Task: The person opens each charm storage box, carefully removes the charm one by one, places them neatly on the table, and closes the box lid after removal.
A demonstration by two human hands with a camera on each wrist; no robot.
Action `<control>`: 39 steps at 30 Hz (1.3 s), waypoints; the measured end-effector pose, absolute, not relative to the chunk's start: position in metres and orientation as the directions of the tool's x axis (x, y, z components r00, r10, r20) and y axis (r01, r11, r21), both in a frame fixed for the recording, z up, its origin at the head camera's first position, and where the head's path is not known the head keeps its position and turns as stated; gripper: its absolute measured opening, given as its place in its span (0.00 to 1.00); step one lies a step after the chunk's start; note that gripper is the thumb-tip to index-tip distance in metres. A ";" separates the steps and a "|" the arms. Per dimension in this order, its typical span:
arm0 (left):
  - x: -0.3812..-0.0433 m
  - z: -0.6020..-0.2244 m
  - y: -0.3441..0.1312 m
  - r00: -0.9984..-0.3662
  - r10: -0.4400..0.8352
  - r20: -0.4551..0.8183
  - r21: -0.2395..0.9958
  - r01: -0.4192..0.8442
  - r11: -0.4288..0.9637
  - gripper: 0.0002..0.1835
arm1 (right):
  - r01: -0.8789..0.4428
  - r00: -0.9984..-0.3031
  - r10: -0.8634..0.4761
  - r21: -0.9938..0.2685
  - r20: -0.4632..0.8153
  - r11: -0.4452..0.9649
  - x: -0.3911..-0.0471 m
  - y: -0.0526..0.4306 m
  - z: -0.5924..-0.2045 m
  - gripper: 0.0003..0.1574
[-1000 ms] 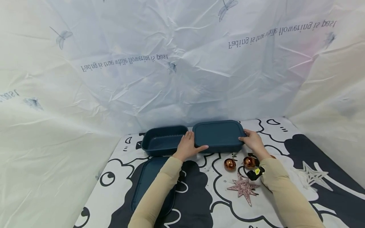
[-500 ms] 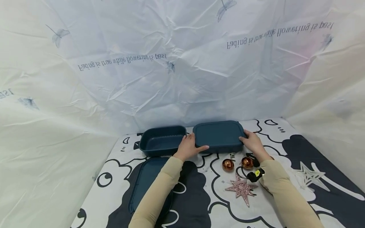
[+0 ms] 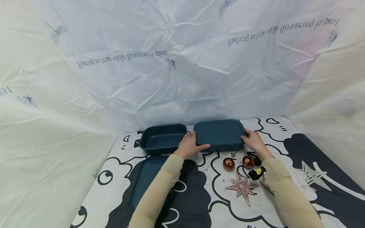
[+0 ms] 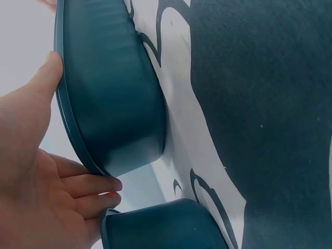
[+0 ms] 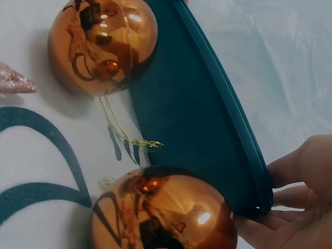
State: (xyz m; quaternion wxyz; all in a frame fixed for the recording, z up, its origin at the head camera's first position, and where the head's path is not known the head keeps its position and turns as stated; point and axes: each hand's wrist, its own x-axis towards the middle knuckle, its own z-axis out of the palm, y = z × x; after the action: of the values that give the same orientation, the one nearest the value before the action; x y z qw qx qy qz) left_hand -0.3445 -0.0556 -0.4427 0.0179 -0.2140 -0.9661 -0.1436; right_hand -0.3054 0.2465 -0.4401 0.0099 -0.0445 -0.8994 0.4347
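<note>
A dark blue lidded container (image 3: 219,133) sits at the back of the table with its lid on. My left hand (image 3: 187,146) holds its near left corner, the thumb along the front rim and the fingers at the left side. In the left wrist view, the left hand (image 4: 46,171) has fingers in the gap between this container (image 4: 114,98) and another one. My right hand (image 3: 253,142) grips the right end, thumb on top at the edge. In the right wrist view, fingers of the right hand (image 5: 295,197) touch the corner of the container (image 5: 192,114).
Left of the lidded container stands an uncovered blue container (image 3: 162,139). A loose blue lid (image 3: 149,177) lies partly under my left sleeve. Copper baubles (image 3: 229,164), a pink glitter star (image 3: 242,186) and a white star (image 3: 312,174) lie nearer. A plastic sheet (image 3: 182,88) hangs behind.
The head view shifts slightly. Both hands stay at the lidded container, and the things on the table keep their places.
</note>
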 end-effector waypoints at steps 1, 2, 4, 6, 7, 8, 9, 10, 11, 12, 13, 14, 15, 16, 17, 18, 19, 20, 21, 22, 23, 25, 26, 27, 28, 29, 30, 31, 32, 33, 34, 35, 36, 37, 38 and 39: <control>-0.345 -0.442 -0.056 -0.908 0.408 0.097 0.269 0.419 0.867 0.60 | 0.070 -0.996 0.089 -0.779 -0.019 0.623 -0.306 0.247 -0.439 0.40; -0.346 -0.442 -0.056 -0.908 0.407 0.097 0.270 0.418 0.867 0.60 | 0.069 -0.996 0.090 -0.775 -0.016 0.628 -0.307 0.247 -0.439 0.40; -0.347 -0.441 -0.056 -0.910 0.404 0.094 0.272 0.414 0.868 0.60 | 0.067 -0.996 0.090 -0.767 -0.012 0.638 -0.308 0.247 -0.438 0.39; -0.348 -0.440 -0.056 -0.911 0.402 0.091 0.274 0.411 0.869 0.60 | 0.065 -0.996 0.090 -0.760 -0.008 0.647 -0.309 0.246 -0.438 0.39; -0.348 -0.440 -0.057 -0.912 0.400 0.087 0.273 0.408 0.871 0.60 | 0.064 -0.996 0.091 -0.756 -0.006 0.651 -0.310 0.246 -0.439 0.39; -0.349 -0.440 -0.057 -0.913 0.398 0.084 0.270 0.406 0.873 0.60 | 0.064 -0.996 0.091 -0.755 -0.006 0.653 -0.310 0.245 -0.439 0.38; -0.349 -0.440 -0.057 -0.915 0.396 0.081 0.267 0.403 0.875 0.60 | 0.066 -0.996 0.091 -0.753 -0.008 0.655 -0.311 0.245 -0.439 0.38; -0.349 -0.440 -0.057 -0.916 0.394 0.079 0.267 0.401 0.877 0.60 | 0.067 -0.996 0.092 -0.751 -0.008 0.657 -0.311 0.244 -0.439 0.38; -0.349 -0.440 -0.057 -0.916 0.393 0.078 0.266 0.399 0.878 0.60 | 0.066 -0.996 0.091 -0.748 -0.008 0.660 -0.311 0.244 -0.439 0.38; -0.349 -0.440 -0.057 -0.918 0.390 0.076 0.266 0.396 0.879 0.61 | 0.065 -0.996 0.091 -0.745 -0.006 0.663 -0.310 0.243 -0.438 0.38; -0.349 -0.440 -0.057 -0.918 0.389 0.076 0.266 0.394 0.880 0.61 | 0.065 -0.996 0.092 -0.744 -0.005 0.665 -0.310 0.243 -0.438 0.38; -0.350 -0.440 -0.057 -0.919 0.387 0.076 0.267 0.392 0.880 0.61 | 0.065 -0.996 0.093 -0.741 -0.004 0.668 -0.310 0.242 -0.437 0.38; -0.350 -0.439 -0.057 -0.920 0.385 0.076 0.270 0.391 0.880 0.61 | 0.067 -0.995 0.096 -0.738 -0.002 0.672 -0.310 0.242 -0.437 0.38; -0.350 -0.439 -0.057 -0.920 0.384 0.077 0.270 0.390 0.880 0.61 | 0.069 -0.995 0.100 -0.736 -0.002 0.674 -0.311 0.241 -0.437 0.38; -0.350 -0.439 -0.057 -0.920 0.384 0.077 0.270 0.389 0.881 0.61 | 0.072 -0.995 0.103 -0.734 -0.002 0.675 -0.311 0.241 -0.437 0.38; -0.351 -0.440 -0.057 -0.920 0.383 0.077 0.269 0.389 0.881 0.61 | 0.074 -0.994 0.106 -0.733 -0.003 0.677 -0.312 0.241 -0.437 0.38; -0.351 -0.440 -0.057 -0.920 0.383 0.078 0.267 0.390 0.881 0.61 | 0.078 -0.994 0.110 -0.732 -0.004 0.677 -0.312 0.240 -0.437 0.38; -0.351 -0.440 -0.057 -0.920 0.383 0.080 0.265 0.390 0.882 0.60 | 0.079 -0.994 0.111 -0.731 -0.005 0.678 -0.312 0.240 -0.437 0.38; -0.352 -0.441 -0.057 -0.920 0.384 0.081 0.261 0.391 0.882 0.60 | 0.080 -0.994 0.110 -0.731 -0.007 0.678 -0.312 0.239 -0.437 0.38; -0.352 -0.441 -0.057 -0.919 0.385 0.082 0.258 0.393 0.883 0.60 | 0.080 -0.994 0.108 -0.730 -0.009 0.679 -0.312 0.239 -0.437 0.38; -0.352 -0.442 -0.057 -0.919 0.386 0.082 0.256 0.394 0.883 0.60 | 0.079 -0.994 0.104 -0.730 -0.011 0.679 -0.312 0.239 -0.437 0.38; -0.352 -0.442 -0.058 -0.917 0.391 0.079 0.253 0.398 0.882 0.60 | 0.075 -0.995 0.094 -0.731 -0.014 0.678 -0.311 0.239 -0.437 0.38; -0.351 -0.442 -0.058 -0.916 0.393 0.077 0.252 0.400 0.881 0.60 | 0.073 -0.996 0.090 -0.734 -0.016 0.675 -0.311 0.239 -0.437 0.38; -0.351 -0.442 -0.059 -0.915 0.397 0.074 0.250 0.402 0.881 0.60 | 0.069 -0.996 0.085 -0.737 -0.016 0.673 -0.310 0.238 -0.437 0.38; -0.352 -0.442 -0.059 -0.913 0.400 0.073 0.251 0.405 0.879 0.60 | 0.066 -0.997 0.081 -0.743 -0.015 0.666 -0.310 0.238 -0.437 0.38; -0.352 -0.443 -0.059 -0.912 0.404 0.073 0.251 0.409 0.878 0.60 | 0.060 -0.997 0.077 -0.748 -0.012 0.661 -0.310 0.238 -0.437 0.39; -0.352 -0.443 -0.059 -0.911 0.407 0.074 0.253 0.411 0.876 0.60 | 0.058 -0.997 0.076 -0.754 -0.011 0.654 -0.310 0.239 -0.437 0.39; -0.352 -0.443 -0.060 -0.909 0.409 0.076 0.255 0.414 0.874 0.60 | 0.056 -0.997 0.075 -0.761 -0.010 0.647 -0.310 0.239 -0.437 0.39; -0.352 -0.444 -0.060 -0.908 0.413 0.079 0.257 0.418 0.871 0.60 | 0.056 -0.997 0.075 -0.766 -0.011 0.640 -0.310 0.239 -0.437 0.40; -0.353 -0.445 -0.060 -0.905 0.417 0.081 0.256 0.424 0.869 0.60 | 0.058 -0.997 0.075 -0.770 -0.014 0.635 -0.310 0.240 -0.438 0.40; -0.353 -0.447 -0.060 -0.901 0.424 0.088 0.255 0.432 0.865 0.59 | 0.060 -0.997 0.075 -0.774 -0.016 0.631 -0.310 0.240 -0.438 0.40; -0.353 -0.448 -0.060 -0.897 0.431 0.096 0.255 0.441 0.861 0.59 | 0.062 -0.997 0.076 -0.776 -0.018 0.628 -0.310 0.241 -0.439 0.41; -0.353 -0.450 -0.060 -0.892 0.439 0.106 0.260 0.451 0.854 0.58 | 0.065 -0.997 0.076 -0.779 -0.021 0.623 -0.309 0.241 -0.440 0.41; -0.354 -0.452 -0.061 -0.886 0.448 0.118 0.269 0.463 0.845 0.57 | 0.061 -0.997 0.076 -0.779 -0.018 0.624 -0.308 0.242 -0.441 0.41; -0.354 -0.455 -0.062 -0.877 0.461 0.138 0.280 0.481 0.831 0.56 | 0.061 -0.997 0.077 -0.776 -0.016 0.627 -0.307 0.242 -0.442 0.41; -0.354 -0.456 -0.064 -0.865 0.475 0.163 0.296 0.502 0.813 0.54 | 0.061 -0.997 0.079 -0.773 -0.014 0.631 -0.306 0.243 -0.442 0.41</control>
State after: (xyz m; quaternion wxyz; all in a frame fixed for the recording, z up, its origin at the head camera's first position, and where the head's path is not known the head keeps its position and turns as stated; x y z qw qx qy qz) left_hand -0.3543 -0.0640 -0.4559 0.0406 -0.2565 -0.9512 -0.1665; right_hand -0.3063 0.2427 -0.4425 0.0108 -0.0387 -0.9030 0.4278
